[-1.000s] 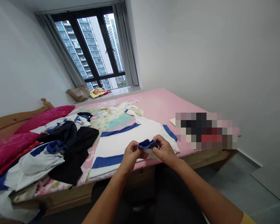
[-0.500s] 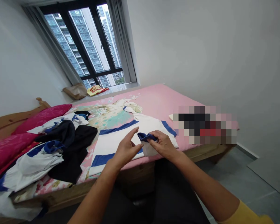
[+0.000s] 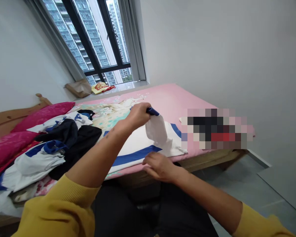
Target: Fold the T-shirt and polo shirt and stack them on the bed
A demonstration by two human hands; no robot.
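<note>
A white shirt with blue bands lies spread on the bed near its front edge. My left hand is closed on the shirt's blue-trimmed sleeve end and lifts it, so the white sleeve hangs from it above the shirt. Closer to me, my right hand is at the shirt's near edge beside a blue band, its fingers curled together over the fabric there. Its fingertips are partly hidden.
Rumpled white, blue and black clothes are heaped on the left of the bed by magenta pillows. A blurred-out patch covers something at the right. Paper bag and yellow package sit by the window.
My left hand has moved up and now holds the sleeve end, raised off the shirt. My right hand has let go of that end and come down to the near edge.
</note>
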